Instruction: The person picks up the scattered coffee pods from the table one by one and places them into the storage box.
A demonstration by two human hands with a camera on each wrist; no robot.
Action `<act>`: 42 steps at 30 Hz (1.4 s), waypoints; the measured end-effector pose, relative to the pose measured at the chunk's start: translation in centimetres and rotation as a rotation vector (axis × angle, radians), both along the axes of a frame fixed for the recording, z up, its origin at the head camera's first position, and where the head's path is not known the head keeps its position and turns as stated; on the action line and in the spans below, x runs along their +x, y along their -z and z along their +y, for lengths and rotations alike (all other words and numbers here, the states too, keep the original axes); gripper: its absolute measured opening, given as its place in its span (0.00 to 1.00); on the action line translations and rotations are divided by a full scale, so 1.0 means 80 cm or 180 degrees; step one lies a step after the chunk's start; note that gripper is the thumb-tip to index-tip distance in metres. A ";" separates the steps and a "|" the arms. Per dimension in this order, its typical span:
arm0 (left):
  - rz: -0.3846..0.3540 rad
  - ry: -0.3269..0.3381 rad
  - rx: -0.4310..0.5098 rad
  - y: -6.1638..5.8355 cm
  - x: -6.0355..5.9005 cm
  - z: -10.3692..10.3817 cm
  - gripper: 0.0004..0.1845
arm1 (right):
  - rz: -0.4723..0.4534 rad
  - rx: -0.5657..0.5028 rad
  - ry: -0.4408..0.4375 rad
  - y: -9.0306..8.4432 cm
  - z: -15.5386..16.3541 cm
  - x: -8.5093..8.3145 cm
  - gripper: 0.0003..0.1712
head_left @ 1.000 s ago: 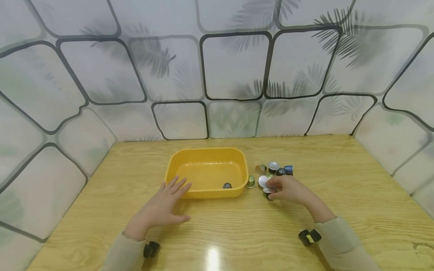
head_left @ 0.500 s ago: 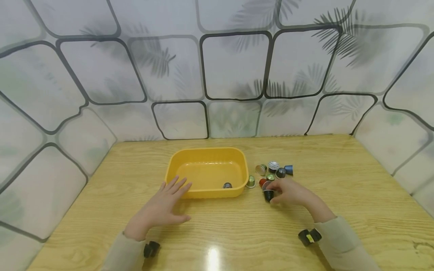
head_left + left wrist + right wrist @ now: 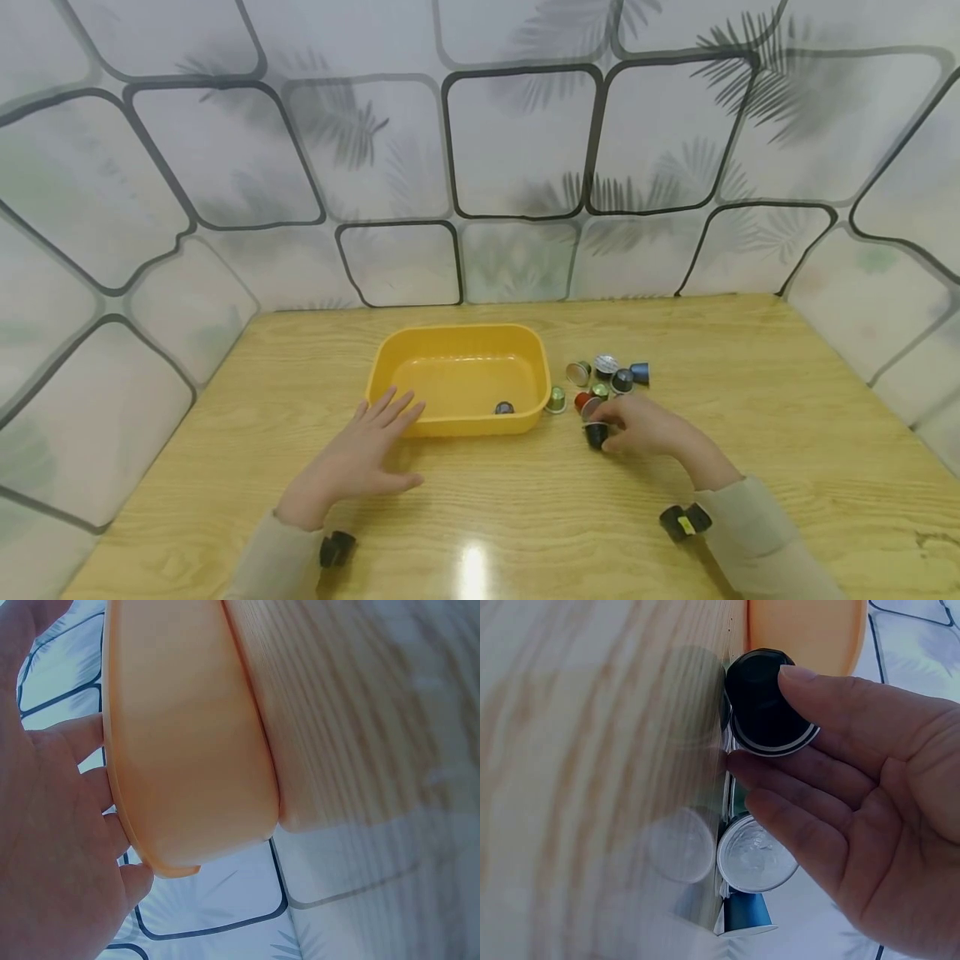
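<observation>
The yellow tray [image 3: 465, 427] holds one dark capsule [image 3: 504, 408] in its near right corner, and the left hand [image 3: 356, 462] is spread wide with its fingers straight, reaching over the tray's near left rim and gripping nothing. Right of the tray, the right hand [image 3: 648, 427] pinches a black capsule [image 3: 596, 436] between its thumb and fingers, the capsule lying at the hand's left, at the fingertips. Just beyond it lies a red capsule [image 3: 582, 402], with a green capsule [image 3: 556, 401] beside the tray's right wall and a blue capsule [image 3: 640, 372] farther to the right.
</observation>
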State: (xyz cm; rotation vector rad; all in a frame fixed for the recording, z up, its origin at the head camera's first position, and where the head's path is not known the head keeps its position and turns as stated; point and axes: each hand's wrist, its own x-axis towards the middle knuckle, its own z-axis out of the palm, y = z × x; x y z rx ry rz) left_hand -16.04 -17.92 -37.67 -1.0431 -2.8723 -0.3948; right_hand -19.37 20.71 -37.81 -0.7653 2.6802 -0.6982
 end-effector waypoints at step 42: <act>-0.0026 0.0019 -0.0027 -0.003 0.000 0.001 0.47 | 0.0529 -0.0645 0.0463 -0.014 -0.006 0.002 0.15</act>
